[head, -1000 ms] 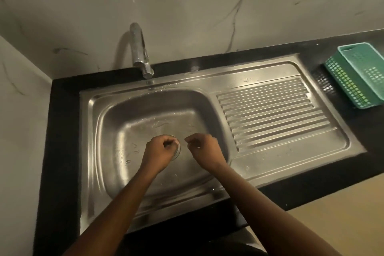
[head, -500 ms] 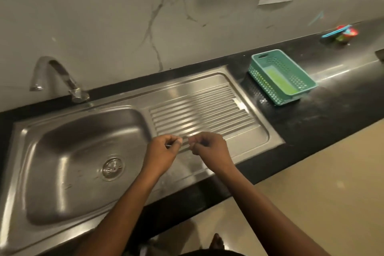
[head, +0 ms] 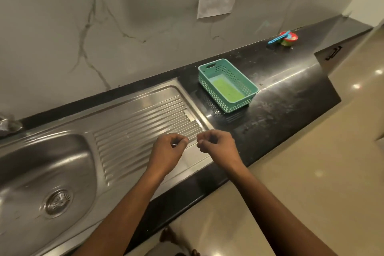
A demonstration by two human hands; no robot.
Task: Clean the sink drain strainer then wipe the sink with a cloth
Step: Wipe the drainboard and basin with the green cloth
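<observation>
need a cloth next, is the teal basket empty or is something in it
Not empty. A flat light-green thing lies on the bottom of the teal basket; cloth or sponge, cannot tell.

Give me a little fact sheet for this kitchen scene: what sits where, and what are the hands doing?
Place: steel sink with a ribbed drainboard, set in a black counter.
Strainer: drain strainer sits in the basin floor, no hand on it.
Left: left hand over the drainboard, pinching a small thin thing, too small to identify.
Right: right hand beside it, fingers curled; contents unclear.
Supplies: teal basket on the counter holds a flat green pad.
</observation>
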